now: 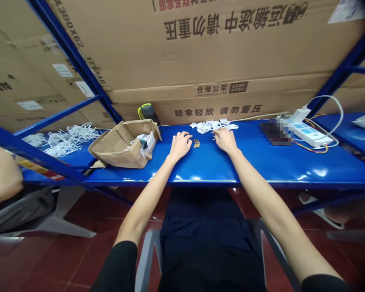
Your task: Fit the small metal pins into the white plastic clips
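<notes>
- Left hand: palm down on the tabletop, fingers loosely curled, empty, just beside a small cluster of brass-coloured pieces
- Right hand: palm down, fingers slightly spread, nothing held, close to the same pieces and just in front of a heap of white plastic parts
- Step in hand, by appearance: both hands at rest, neither gripping
- Next move: only a short reach to the pieces between the hands
- Blue steel tabletop beneath everything
- Further left: an opened cardboard box, then a tangle of white plastic loops
- Further right: a white power strip with trailing cables
</notes>
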A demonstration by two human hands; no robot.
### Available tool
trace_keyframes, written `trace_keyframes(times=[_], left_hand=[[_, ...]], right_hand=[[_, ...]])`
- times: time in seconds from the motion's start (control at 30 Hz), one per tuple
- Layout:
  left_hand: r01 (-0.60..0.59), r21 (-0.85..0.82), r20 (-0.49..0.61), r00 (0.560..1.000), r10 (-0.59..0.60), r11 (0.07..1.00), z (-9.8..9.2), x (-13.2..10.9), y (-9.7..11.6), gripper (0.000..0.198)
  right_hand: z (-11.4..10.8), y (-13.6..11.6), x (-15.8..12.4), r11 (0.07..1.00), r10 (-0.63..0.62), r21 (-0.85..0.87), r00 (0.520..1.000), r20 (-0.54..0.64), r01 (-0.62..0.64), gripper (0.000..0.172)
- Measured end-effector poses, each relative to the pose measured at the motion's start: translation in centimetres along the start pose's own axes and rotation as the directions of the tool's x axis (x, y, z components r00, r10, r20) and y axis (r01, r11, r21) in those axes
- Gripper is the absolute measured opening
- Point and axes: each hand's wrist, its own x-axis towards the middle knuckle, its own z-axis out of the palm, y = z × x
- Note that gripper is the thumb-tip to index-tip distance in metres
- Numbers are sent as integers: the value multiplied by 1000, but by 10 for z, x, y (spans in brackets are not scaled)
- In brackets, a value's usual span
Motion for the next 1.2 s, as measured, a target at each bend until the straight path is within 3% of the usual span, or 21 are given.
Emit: trace_keyframes(times=[0.33,0.57,0.83,1.07,1.2], left_hand=[[-51,-11,28,998,51,999,10,2,3,53],[-71,25,2,997,71,997,12,-1,2,54],[-122,32,-18,992,123,992,17,-2,-1,49],[31,-11,-182,983,-33,999,4,-5,-27,46],[78,-63,-186,978,-89,995,-1,-8,-39,43]], right_hand=[[1,9,1,993,118,6,993,-24,-118,42],[9,7,1,997,-80,11,996,44,79,38],[14,9,3,991,-85,-100,993,79,92,35],[12,19,-2,991,-66,-114,996,63,73,33],[10,23,-4,985,-104,-129,992,70,112,35]])
